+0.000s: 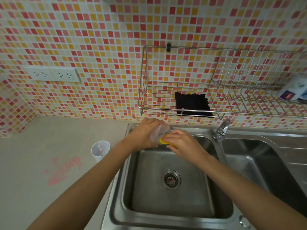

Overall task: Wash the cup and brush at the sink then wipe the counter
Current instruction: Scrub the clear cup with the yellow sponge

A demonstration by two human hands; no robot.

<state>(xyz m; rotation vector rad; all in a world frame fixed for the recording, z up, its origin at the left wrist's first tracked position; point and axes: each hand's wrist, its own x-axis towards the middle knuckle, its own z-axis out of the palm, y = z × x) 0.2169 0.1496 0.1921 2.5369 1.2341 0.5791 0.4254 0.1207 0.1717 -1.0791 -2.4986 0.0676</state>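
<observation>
Fingers of our left hand (144,132) wrap the translucent cup (159,132) over the sink (171,211); our right hand (180,140) pinches the yellow sponge (162,141) against its rim. We should rotate the cup, scrubbing inside too.

Clear plastic cup (159,132) tipped sideways in my left hand (144,133) above the sink (126,180), yellow sponge (163,141) in my right hand (181,141) at its rim, pink-smeared counter (33,180) left of the sink

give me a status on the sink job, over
Left hand shut on cup, over left basin. Right hand scrubbing it with yellow sponge. Tap off. Second cup and pink stain wait on counter.
</observation>
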